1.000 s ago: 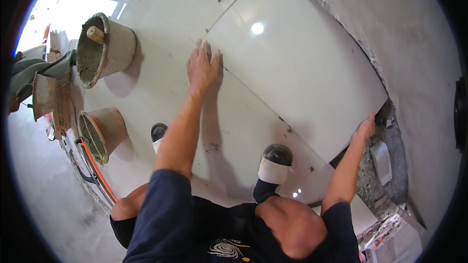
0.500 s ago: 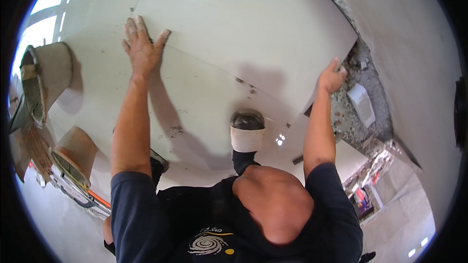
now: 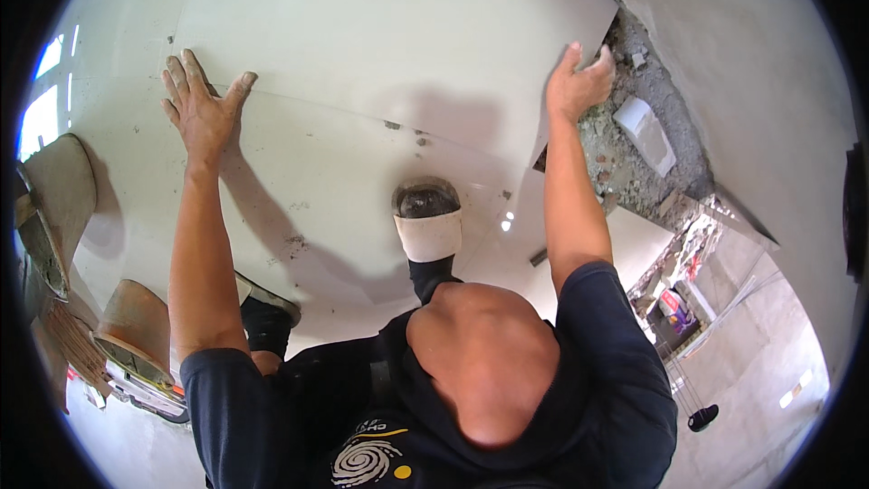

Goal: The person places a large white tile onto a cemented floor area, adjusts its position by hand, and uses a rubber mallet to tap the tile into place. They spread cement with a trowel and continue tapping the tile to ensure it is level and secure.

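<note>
A large pale glossy floor tile (image 3: 389, 27) lies in front of me, its long seam meeting the neighbouring tile (image 3: 353, 208). My left hand (image 3: 201, 118) rests flat across the seam's left end, fingers spread, holding nothing. At the tile's right edge, my right hand (image 3: 579, 86) has its thumb over the tile and its fingers beyond the edge, above the rubble gap. Thumb and fingers stand apart, and I see nothing between them. Whether the fingertips touch the tile's side cannot be made out.
Rough rubble and mortar (image 3: 597, 140) fill the gap along the wall (image 3: 733, 63), with a white block (image 3: 645, 136) in it. Two dirty buckets (image 3: 68, 190) lie tipped at the left. My shoe (image 3: 427, 208) stands on the tiles. Dark crumbs (image 3: 392, 125) dot the seam.
My right hand has loosened from its curled hold on the tile's edge, thumb and fingers now apart. My left hand stays flat at the seam. The whole view has shifted.
</note>
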Demonstrator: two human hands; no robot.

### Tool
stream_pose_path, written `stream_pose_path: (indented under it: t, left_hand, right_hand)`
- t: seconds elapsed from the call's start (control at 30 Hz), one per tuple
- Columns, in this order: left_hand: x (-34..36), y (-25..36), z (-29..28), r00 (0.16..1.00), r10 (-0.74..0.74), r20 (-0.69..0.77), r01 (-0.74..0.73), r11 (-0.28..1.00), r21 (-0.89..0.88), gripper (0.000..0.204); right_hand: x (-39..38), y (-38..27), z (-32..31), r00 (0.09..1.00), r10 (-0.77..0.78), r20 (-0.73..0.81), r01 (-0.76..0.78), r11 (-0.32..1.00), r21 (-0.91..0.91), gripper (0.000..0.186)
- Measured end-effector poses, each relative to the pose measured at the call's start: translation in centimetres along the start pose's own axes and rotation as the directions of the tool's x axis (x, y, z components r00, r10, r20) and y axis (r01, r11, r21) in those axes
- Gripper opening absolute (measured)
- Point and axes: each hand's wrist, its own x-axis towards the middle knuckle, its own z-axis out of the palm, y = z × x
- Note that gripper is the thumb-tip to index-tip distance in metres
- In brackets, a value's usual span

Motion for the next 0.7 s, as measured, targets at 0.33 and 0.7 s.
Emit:
stream_pose_path:
  t: [0.33, 0.7]
  left_hand:
    - [0.1, -0.1, -0.4, 0.999, -0.025, 0.034, 0.025, 1.0, 0.012, 0.116]
    - [1.1, 1.5, -3.8, 0.977, -0.145, 0.159, 0.127, 0.985, 0.118, 0.122]
  right_hand:
    - [-0.9, -0.6, -1.9, 0.968, -0.122, 0.219, 0.127, 0.992, -0.01, 0.079]
    - [-3.6, -3.7, 1.2, 0.977, -0.058, 0.203, 0.028, 0.989, 0.146, 0.084]
